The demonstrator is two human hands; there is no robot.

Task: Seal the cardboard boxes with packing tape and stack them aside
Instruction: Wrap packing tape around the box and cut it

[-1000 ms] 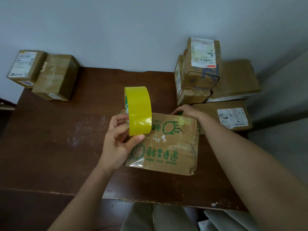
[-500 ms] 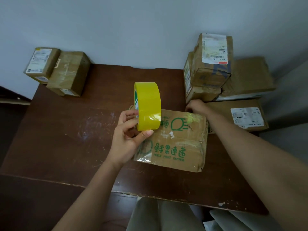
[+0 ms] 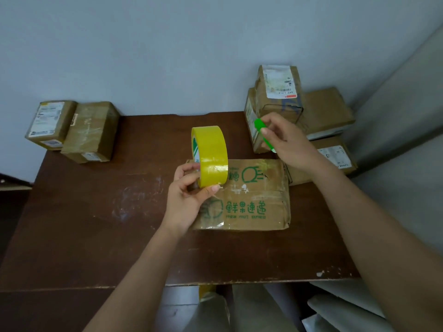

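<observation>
Head view. The left hand point(image 3: 185, 200) grips the tape roll point(image 3: 211, 155), thumb curled onto the yellow face and fingers hooked at the core side. The roll stands on edge, raised above the near-left part of the box point(image 3: 247, 200); whether its lower rim touches the cardboard cannot be told.

The right hand point(image 3: 285, 142) pinches a green cutter point(image 3: 262, 133) between thumb and curled fingers, held above the box's far right corner, just in front of the right stack point(image 3: 278, 92). The cutter tilts, its rounded end up and to the left; no blade can be made out.

The box lies flat on the table point(image 3: 96, 224), right of centre, green print facing up, flaps closed, with glossy tape patches at its near-left corner. Its right edge runs close to a low labelled carton point(image 3: 335, 154), and its far edge is near the foot of the right stack, so that side is tight.

The right stack fills the far right corner, against the wall point(image 3: 167, 44): a labelled carton on top, another beneath it, a plain one point(image 3: 328, 111) behind to the right.

Two sealed cartons, one labelled point(image 3: 49, 123) and one plain point(image 3: 92, 130), sit side by side and touching at the far left corner, partly over the table's edge.

Between these and the box, the dark, scuffed top offers a broad stretch of bare wood, running to the near edge, which is chipped at the right. Pale bags point(image 3: 335, 310) lie below that edge.
</observation>
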